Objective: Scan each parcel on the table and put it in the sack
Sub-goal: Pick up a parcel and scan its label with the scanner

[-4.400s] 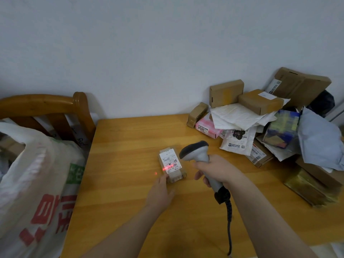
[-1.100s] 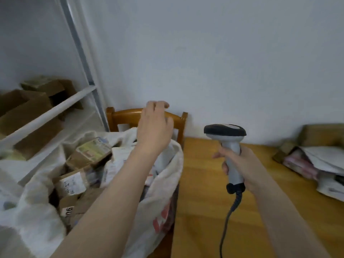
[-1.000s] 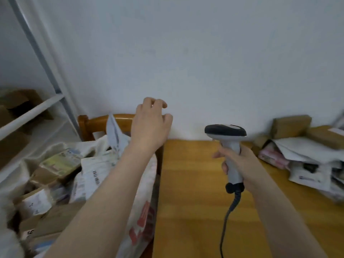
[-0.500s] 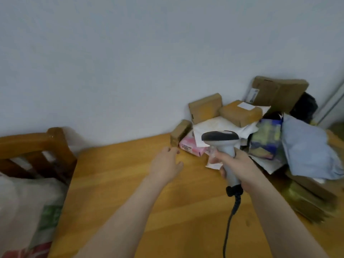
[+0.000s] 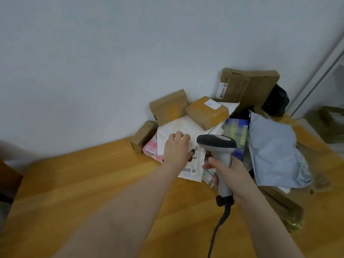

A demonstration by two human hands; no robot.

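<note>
One wide-angle camera worn on the head looks forward and down across the wooden table toward the white wall, close to the parcel pile at right.

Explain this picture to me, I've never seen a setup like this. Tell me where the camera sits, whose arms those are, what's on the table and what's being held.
There is no machine here. A person wears one wide-angle camera on the head, looking forward and down, so the two bare arms coming in from the bottom are their own. The right hand holds a corded scanner by its handle. The left hand reaches forward with relaxed fingers onto a white mailer and holds nothing yet. On the wooden table, against the wall, lies a heap of parcels: brown boxes, a pink parcel partly under the mailer, and a grey-blue bag on the right.
</note>
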